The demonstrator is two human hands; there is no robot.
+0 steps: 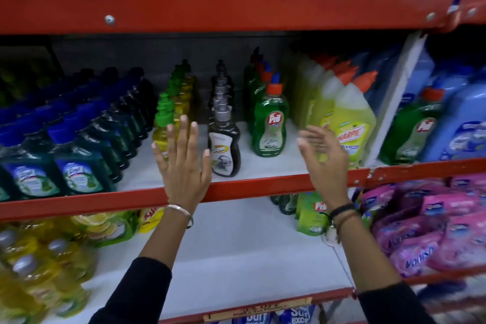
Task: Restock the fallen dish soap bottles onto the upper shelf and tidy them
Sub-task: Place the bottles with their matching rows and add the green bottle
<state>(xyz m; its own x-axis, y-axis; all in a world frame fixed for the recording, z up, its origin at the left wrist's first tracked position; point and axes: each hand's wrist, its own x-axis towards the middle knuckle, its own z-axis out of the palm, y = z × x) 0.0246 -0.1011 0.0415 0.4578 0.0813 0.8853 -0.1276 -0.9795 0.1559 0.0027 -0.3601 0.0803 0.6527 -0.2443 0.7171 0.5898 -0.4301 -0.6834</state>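
Both hands, L [184, 166] & R [322, 163], open, empty by upright soap bottles [223, 144].

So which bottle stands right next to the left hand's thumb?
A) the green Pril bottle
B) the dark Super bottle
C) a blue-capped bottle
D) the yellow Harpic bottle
B: the left hand is spread open and its thumb lies beside the dark Super bottle at the shelf's front edge.
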